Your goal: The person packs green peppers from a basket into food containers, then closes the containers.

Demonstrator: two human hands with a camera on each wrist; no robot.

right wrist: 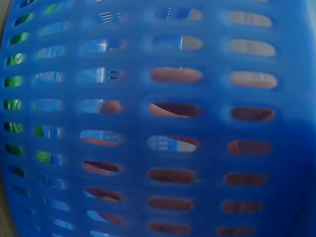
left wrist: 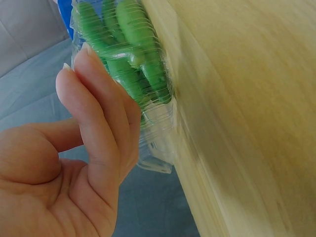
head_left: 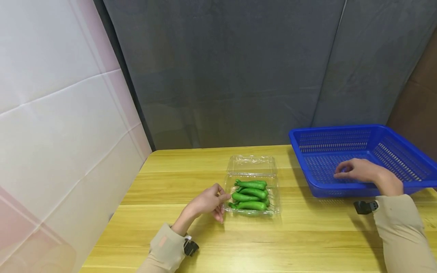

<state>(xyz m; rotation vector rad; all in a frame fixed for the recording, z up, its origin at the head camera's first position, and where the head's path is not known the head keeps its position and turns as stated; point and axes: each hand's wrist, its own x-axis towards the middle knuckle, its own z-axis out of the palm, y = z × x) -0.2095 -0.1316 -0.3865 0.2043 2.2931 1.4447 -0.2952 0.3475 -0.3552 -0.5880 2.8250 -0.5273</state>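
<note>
Several green chili peppers (head_left: 250,206) lie in a clear plastic clamshell box (head_left: 277,201) on the table, its lid folded back. My left hand (head_left: 209,201) holds the box's left edge, one digit reaching over the rim and the other fingers outside it. Close up in the left wrist view, the left hand (left wrist: 98,128) covers part of the box; the thumb tip is hidden. Inside the blue plastic basket (head_left: 308,178) hovers my right hand (head_left: 362,170), fingers loosely curled with nothing visible between them. Through the basket's slotted wall (right wrist: 133,89), the right wrist view shows only bits of that hand.
The basket stands on the right side of the wooden table (head_left: 164,189), its wall between the right hand and the box. A dark grey cloth (head_left: 222,76) hangs behind the table. At the left is a pale fabric panel (head_left: 58,113).
</note>
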